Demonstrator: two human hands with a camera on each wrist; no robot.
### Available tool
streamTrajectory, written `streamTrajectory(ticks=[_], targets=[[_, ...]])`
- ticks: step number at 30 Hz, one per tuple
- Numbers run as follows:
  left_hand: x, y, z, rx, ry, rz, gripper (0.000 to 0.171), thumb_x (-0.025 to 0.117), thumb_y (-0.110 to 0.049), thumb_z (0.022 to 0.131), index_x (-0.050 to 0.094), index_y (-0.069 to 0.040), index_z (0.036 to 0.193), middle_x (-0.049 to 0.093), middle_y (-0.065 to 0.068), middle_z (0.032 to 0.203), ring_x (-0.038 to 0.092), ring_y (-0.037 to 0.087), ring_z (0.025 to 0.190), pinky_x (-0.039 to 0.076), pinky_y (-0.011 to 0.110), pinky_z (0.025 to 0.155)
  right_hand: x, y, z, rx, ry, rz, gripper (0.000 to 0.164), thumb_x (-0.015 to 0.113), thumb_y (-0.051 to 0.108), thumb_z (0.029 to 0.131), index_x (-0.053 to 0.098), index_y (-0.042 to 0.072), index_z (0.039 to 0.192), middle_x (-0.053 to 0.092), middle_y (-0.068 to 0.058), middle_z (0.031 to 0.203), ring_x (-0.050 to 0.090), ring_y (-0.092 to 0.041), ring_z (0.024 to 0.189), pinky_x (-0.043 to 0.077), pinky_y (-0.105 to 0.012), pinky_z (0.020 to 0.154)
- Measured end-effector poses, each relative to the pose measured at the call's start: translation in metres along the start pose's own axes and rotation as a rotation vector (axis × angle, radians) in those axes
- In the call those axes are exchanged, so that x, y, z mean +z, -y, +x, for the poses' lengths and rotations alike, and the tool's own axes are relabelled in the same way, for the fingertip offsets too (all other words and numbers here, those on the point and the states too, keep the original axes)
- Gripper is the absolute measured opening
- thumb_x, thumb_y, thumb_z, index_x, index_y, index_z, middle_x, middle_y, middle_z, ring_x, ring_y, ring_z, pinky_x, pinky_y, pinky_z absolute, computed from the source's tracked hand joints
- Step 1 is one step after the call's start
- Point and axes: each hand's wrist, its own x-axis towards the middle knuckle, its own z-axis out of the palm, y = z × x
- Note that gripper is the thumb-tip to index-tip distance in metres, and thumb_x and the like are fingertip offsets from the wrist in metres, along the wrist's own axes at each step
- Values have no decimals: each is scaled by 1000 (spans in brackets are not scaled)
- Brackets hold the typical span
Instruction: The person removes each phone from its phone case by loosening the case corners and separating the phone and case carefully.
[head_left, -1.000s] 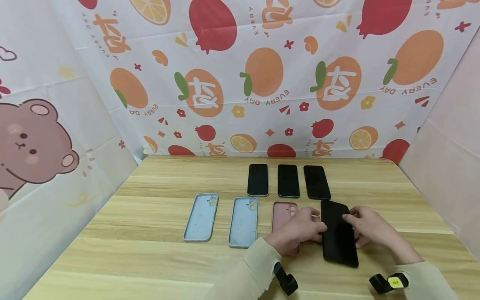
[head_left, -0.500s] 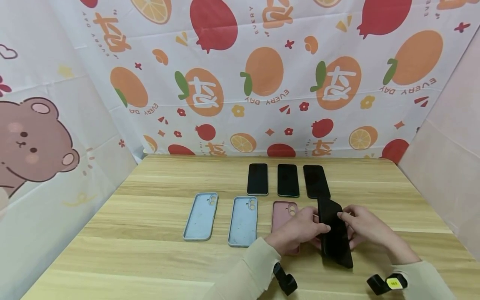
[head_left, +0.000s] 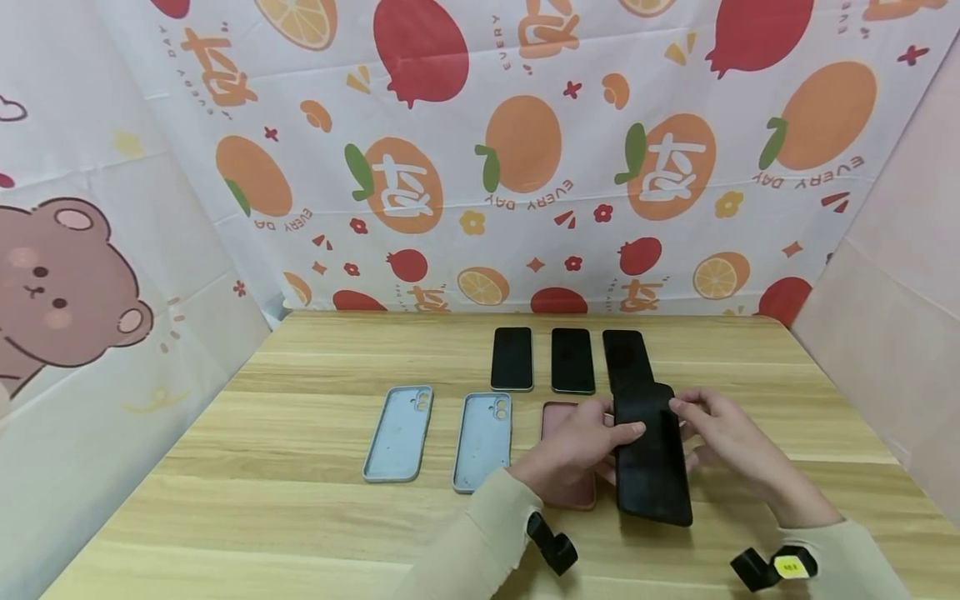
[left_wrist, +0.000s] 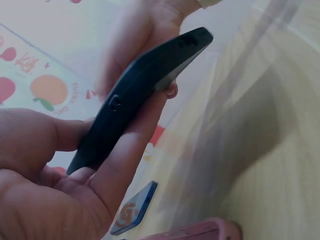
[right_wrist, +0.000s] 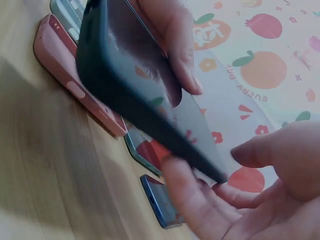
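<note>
A black phone in a dark case is held above the table by both hands. The left hand grips its left side, with the thumb over the front and fingers beneath, as the left wrist view shows on the phone. At the upper right edge, the right hand pinches the phone between thumb and fingers. Its glossy screen reflects the backdrop in the right wrist view. Under the left forearm lies a pink phone case, partly hidden by that hand.
Two light blue phone cases, one outer and one inner, lie left of the pink one. Behind them are three dark phones in a row: left, middle and right. A fruit-print cloth hangs behind the wooden table.
The phone has tilted in the hands and shifted left and slightly up, so that it now overlaps the view of the right-hand phone behind. Both hands moved with it. The other items stay put.
</note>
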Motion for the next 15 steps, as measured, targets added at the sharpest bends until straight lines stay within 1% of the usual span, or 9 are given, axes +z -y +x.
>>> streamTrajectory(ticks=[2, 4, 6, 8, 11, 15], targets=[[-4, -2, -2, 3, 35, -2, 25, 63, -27, 98, 57, -11, 116, 72, 6, 89, 71, 21, 70, 60, 36, 61, -2, 0, 1, -13, 12, 57, 61, 44, 37, 106, 30, -12, 141, 53, -22, 118, 61, -18, 89, 60, -39, 65], [-7, -3, -2, 7, 68, 6, 25, 63, -27, 98, 58, -11, 118, 72, 6, 90, 70, 19, 70, 60, 36, 61, -3, -1, 1, -39, 26, 101, 62, 42, 39, 107, 31, -11, 141, 55, -17, 117, 63, -16, 88, 60, -38, 64], [-11, -4, -4, 7, 91, 15, 24, 63, -26, 98, 58, -12, 117, 72, 7, 90, 70, 18, 69, 60, 37, 60, -3, -3, 2, -75, 49, 140, 60, 39, 41, 107, 37, -11, 137, 60, -12, 111, 65, -15, 87, 60, -38, 63], [-13, -5, -4, 14, 109, 32, 22, 63, -26, 98, 59, -12, 115, 73, 7, 89, 71, 18, 69, 60, 37, 59, -2, -4, 3, -108, 73, 185, 57, 37, 41, 107, 44, -10, 130, 64, -6, 105, 67, -15, 85, 61, -38, 63], [-16, -5, -5, 23, 126, 63, 20, 62, -25, 98, 61, -11, 114, 74, 8, 88, 71, 17, 69, 60, 36, 58, -1, -6, 4, -139, 99, 255, 51, 34, 42, 108, 55, -3, 118, 69, -1, 96, 69, -14, 82, 61, -37, 62], [-17, -6, -5, 22, 134, 92, 22, 60, -24, 99, 61, -9, 115, 73, 8, 88, 68, 14, 71, 59, 34, 59, 1, -7, 3, -159, 120, 365, 44, 35, 41, 108, 64, 8, 105, 70, 2, 89, 69, -11, 76, 59, -32, 57]])
